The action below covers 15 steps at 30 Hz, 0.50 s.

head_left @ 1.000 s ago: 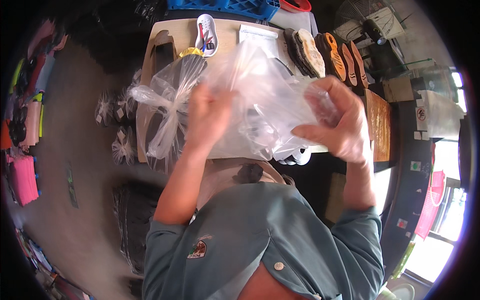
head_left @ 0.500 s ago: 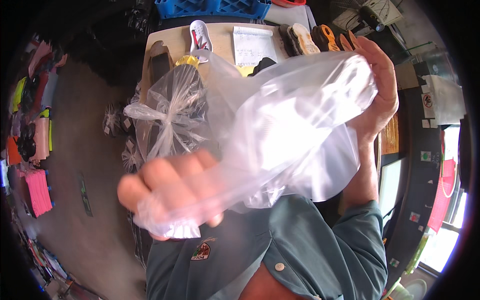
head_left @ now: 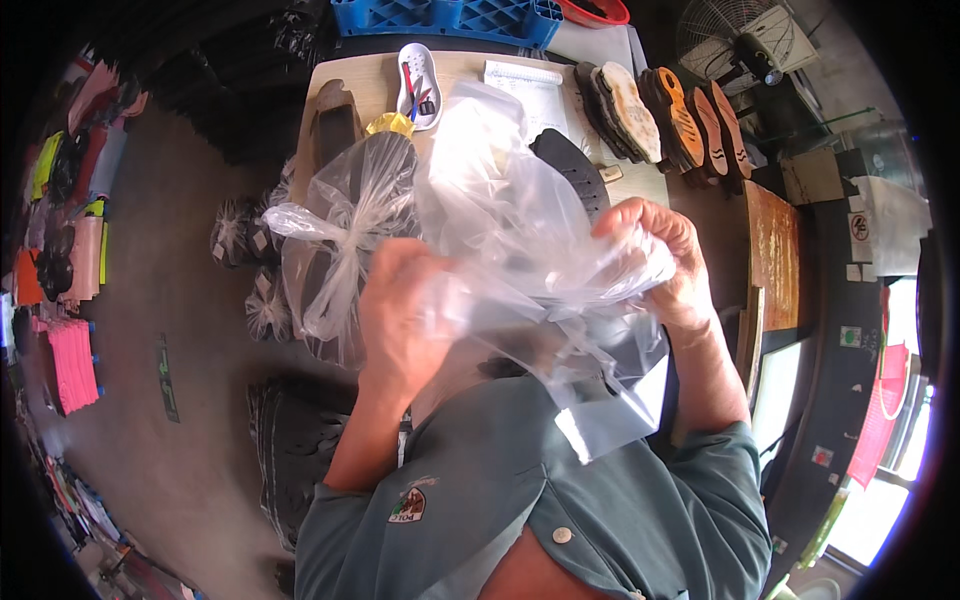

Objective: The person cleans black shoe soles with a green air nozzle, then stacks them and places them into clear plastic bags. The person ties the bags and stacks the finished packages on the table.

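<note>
A large clear plastic bag (head_left: 500, 190) hangs crumpled between my hands, above the near side of the table. My left hand (head_left: 405, 305), somewhat blurred, is closed on its left edge. On the other side, my right hand (head_left: 665, 255) grips gathered plastic between thumb and fingers. A loose flap of the bag drops in front of my shirt. Beside my left hand stands a filled clear bag (head_left: 345, 240), its neck twisted into a knot, with dark contents. A black sole (head_left: 568, 165) lies just beyond the plastic, partly covered by it.
On the wooden table (head_left: 460, 65) are a white sole-shaped tray (head_left: 418, 60) with small tools, a notepad (head_left: 535, 100) and stacked soles (head_left: 625, 110). Orange soles (head_left: 680, 120) stand at its right edge. A blue plastic crate (head_left: 450, 22) sits behind; knotted bags (head_left: 235, 235) are left.
My left hand has moved up and right, away from my shirt. My right hand has come down and inward. The bag, earlier stretched between them, is now bunched, with a flap hanging down.
</note>
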Each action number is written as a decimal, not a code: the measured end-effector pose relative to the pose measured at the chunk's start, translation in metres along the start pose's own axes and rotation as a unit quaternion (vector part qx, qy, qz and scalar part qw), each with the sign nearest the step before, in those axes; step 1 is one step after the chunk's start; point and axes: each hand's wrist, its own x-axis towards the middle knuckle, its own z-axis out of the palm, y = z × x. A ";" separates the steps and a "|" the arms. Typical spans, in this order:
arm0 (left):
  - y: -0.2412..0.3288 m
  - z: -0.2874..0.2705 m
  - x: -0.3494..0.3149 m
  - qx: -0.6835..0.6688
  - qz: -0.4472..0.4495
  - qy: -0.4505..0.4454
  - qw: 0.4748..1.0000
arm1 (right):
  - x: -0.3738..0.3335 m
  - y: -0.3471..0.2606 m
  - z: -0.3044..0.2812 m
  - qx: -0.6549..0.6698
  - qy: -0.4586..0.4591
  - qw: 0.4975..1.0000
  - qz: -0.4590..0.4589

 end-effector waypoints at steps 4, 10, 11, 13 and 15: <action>-0.004 0.001 -0.001 -0.355 -0.160 0.205 0.898 | -0.006 -0.026 -0.006 -0.434 -0.104 0.891 0.083; -0.009 -0.008 -0.023 -0.661 -0.175 0.056 0.728 | -0.006 -0.001 -0.022 -0.567 0.138 0.797 -0.154; -0.010 -0.010 -0.025 -0.648 -0.217 0.045 0.729 | -0.003 0.000 -0.029 -0.593 0.180 0.756 -0.211; -0.007 -0.016 -0.030 -0.591 -0.241 -0.005 0.770 | 0.000 0.003 -0.036 -0.600 0.236 0.720 -0.257; -0.002 -0.024 -0.032 -0.547 -0.230 -0.060 0.803 | -0.001 0.002 -0.038 -0.570 0.263 0.741 -0.239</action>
